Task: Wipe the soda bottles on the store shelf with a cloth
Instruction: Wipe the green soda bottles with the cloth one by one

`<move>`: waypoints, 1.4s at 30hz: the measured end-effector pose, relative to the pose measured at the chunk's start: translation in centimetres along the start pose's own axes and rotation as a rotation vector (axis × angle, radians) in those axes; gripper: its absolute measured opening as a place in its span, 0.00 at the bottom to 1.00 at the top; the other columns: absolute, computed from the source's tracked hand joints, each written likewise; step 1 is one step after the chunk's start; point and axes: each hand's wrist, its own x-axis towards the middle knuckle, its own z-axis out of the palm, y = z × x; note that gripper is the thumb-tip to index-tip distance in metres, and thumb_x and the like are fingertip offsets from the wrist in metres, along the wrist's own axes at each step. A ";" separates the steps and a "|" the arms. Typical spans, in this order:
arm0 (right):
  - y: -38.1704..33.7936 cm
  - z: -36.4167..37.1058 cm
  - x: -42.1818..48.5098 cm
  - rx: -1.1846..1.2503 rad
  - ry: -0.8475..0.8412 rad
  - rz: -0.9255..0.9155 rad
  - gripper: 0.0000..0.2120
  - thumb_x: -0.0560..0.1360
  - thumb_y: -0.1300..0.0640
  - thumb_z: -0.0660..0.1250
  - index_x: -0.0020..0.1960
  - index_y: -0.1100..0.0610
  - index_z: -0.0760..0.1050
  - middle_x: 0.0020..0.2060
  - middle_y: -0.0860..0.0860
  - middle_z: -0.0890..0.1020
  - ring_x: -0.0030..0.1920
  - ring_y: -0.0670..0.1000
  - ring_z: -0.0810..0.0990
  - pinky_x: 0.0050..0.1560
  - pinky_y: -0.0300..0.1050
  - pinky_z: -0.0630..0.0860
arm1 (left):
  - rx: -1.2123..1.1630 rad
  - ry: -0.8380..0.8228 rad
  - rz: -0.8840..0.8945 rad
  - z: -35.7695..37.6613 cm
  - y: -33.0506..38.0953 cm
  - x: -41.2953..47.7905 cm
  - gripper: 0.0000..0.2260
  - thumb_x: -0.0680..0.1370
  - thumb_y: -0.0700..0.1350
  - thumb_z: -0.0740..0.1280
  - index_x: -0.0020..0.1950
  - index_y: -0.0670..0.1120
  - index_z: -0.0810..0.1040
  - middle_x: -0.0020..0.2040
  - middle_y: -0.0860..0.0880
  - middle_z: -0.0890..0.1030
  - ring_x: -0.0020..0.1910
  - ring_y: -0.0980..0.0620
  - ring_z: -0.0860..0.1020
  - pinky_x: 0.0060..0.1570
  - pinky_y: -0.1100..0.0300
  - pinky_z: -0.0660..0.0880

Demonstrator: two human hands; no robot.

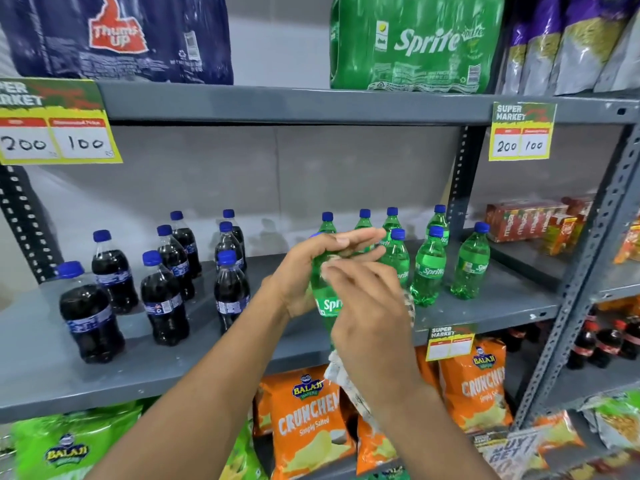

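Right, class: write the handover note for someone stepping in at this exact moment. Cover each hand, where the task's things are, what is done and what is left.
Left hand: holds a green bottle lifted in front of the shelf, fingers partly open around its neck.
Right hand: presses the cloth on that bottle's front; the cloth's tail hangs below the wrist.
On the shelf: dark bottles at left, the other green bottles at right, all upright.
Done: cannot tell which bottles are already wiped.
Left: finish this one, put it back, carry on with the others.
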 end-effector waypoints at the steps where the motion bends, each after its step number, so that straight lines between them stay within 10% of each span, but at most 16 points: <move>1: 0.3 -0.3 0.2 0.059 0.007 0.079 0.20 0.71 0.75 0.66 0.59 0.61 0.82 0.56 0.52 0.84 0.58 0.53 0.78 0.62 0.45 0.77 | -0.018 -0.002 0.011 0.1 0.2 -0.4 0.20 0.75 0.41 0.57 0.62 0.41 0.83 0.66 0.45 0.82 0.68 0.44 0.77 0.70 0.49 0.71; 6: 0.4 -1.3 1.0 0.358 -0.015 0.361 0.21 0.76 0.74 0.64 0.60 0.54 0.83 0.57 0.45 0.84 0.59 0.43 0.80 0.62 0.38 0.77 | -0.072 0.005 0.054 0.9 0.7 -1.6 0.22 0.73 0.42 0.59 0.63 0.39 0.81 0.65 0.42 0.82 0.71 0.41 0.75 0.72 0.46 0.68; 13: -3.5 -1.0 -1.2 -0.007 -0.039 -0.163 0.18 0.70 0.75 0.64 0.55 0.63 0.82 0.52 0.54 0.84 0.54 0.55 0.77 0.61 0.43 0.75 | -0.066 0.036 0.048 1.9 1.5 -2.5 0.21 0.74 0.41 0.57 0.62 0.41 0.83 0.65 0.47 0.82 0.70 0.48 0.76 0.71 0.51 0.69; 20: -1.8 -1.5 -0.1 0.100 0.124 0.155 0.21 0.72 0.72 0.61 0.59 0.61 0.83 0.54 0.52 0.84 0.57 0.53 0.79 0.60 0.45 0.78 | -0.015 0.025 0.049 2.7 2.0 -4.0 0.23 0.72 0.41 0.57 0.63 0.40 0.81 0.66 0.46 0.82 0.71 0.48 0.75 0.69 0.53 0.71; 28: -3.7 -0.9 -2.2 -0.052 -0.007 -0.215 0.14 0.78 0.71 0.61 0.60 0.65 0.81 0.55 0.56 0.84 0.56 0.57 0.79 0.63 0.46 0.75 | -0.022 0.135 0.058 2.6 2.4 -4.8 0.22 0.76 0.39 0.53 0.56 0.41 0.85 0.62 0.45 0.84 0.69 0.45 0.76 0.68 0.48 0.72; 34: -1.9 -1.6 -1.3 0.137 0.121 0.136 0.20 0.74 0.76 0.64 0.61 0.61 0.82 0.56 0.52 0.84 0.59 0.52 0.79 0.64 0.37 0.75 | -0.010 0.119 0.069 3.1 2.9 -5.2 0.22 0.73 0.39 0.55 0.61 0.37 0.81 0.63 0.41 0.83 0.67 0.44 0.78 0.69 0.48 0.72; 42: -3.5 -1.7 -2.6 -0.055 0.041 -0.264 0.16 0.75 0.75 0.65 0.60 0.66 0.81 0.56 0.57 0.84 0.56 0.58 0.80 0.62 0.47 0.77 | -0.046 0.150 0.064 3.2 3.7 -5.0 0.21 0.74 0.38 0.53 0.55 0.37 0.84 0.60 0.41 0.85 0.67 0.43 0.78 0.67 0.48 0.73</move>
